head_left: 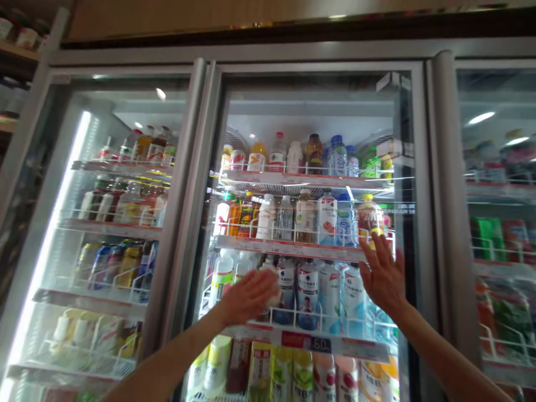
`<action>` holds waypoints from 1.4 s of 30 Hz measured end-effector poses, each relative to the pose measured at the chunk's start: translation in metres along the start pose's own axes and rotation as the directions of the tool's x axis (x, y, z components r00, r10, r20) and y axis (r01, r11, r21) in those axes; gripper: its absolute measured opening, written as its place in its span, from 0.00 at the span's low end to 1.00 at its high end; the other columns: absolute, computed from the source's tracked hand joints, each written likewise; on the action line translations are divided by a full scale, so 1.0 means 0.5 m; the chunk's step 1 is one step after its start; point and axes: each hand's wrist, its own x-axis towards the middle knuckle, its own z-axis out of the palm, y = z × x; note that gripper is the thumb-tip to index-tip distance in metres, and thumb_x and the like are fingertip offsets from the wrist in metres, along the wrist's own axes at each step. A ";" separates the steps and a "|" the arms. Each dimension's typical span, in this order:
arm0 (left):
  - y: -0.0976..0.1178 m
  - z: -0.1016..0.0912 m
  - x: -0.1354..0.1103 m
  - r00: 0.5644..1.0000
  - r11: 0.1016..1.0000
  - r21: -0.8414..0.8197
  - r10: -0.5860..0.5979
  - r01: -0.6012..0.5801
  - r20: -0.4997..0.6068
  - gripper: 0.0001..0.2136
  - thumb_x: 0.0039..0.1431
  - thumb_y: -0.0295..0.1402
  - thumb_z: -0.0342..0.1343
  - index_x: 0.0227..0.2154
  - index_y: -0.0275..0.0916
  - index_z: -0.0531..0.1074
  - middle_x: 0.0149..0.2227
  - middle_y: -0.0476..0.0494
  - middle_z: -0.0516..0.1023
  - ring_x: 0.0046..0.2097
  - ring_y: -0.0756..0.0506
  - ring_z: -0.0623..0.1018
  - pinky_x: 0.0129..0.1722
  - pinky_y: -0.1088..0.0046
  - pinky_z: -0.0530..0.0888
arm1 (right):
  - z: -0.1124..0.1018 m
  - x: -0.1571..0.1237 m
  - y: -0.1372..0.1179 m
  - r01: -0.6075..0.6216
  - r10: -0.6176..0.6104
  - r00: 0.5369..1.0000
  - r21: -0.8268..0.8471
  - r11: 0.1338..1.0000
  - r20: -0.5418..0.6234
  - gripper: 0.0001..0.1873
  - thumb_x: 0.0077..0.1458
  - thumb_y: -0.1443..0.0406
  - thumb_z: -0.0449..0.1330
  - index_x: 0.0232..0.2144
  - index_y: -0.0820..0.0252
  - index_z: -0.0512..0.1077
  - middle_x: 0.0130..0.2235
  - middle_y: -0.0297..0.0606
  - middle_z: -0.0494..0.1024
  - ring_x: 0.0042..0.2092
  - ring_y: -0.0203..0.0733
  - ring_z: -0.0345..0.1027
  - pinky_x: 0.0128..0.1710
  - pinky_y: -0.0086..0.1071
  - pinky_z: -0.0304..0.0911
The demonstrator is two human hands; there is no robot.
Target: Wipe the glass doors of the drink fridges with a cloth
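Note:
My left hand (253, 293), blurred by motion, reaches up in front of the middle glass door (310, 89). A pale, whitish wad (274, 287) shows under and beside its fingers; I cannot make out what it is. Off to the right, my right hand (383, 273) is raised with its fingers spread and holds nothing. It is at or just before the glass, near a bottle with a yellow cap (369, 212). Whether either palm touches the pane cannot be told. Behind the door, dark-labelled bottles (307, 293) stand between the two hands.
A left cooler door (125, 106) and a right cooler door (494, 106) flank the middle one. Vertical metal handles (184, 195) run along the frames. Wire-fronted shelves (288, 245) hold several rows of drinks. A small price display (321, 344) sits on a lower shelf edge.

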 end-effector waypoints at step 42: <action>0.239 0.105 0.368 0.987 0.984 -0.146 0.080 -0.100 -0.137 0.20 0.60 0.34 0.48 0.55 0.40 0.60 0.62 0.43 0.56 0.64 0.42 0.51 0.61 0.59 0.51 | -0.198 -0.145 0.141 0.023 0.012 0.980 -0.176 0.984 0.197 0.30 0.57 0.66 0.47 0.61 0.54 0.48 0.62 0.44 0.54 0.64 0.46 0.42 0.61 0.49 0.42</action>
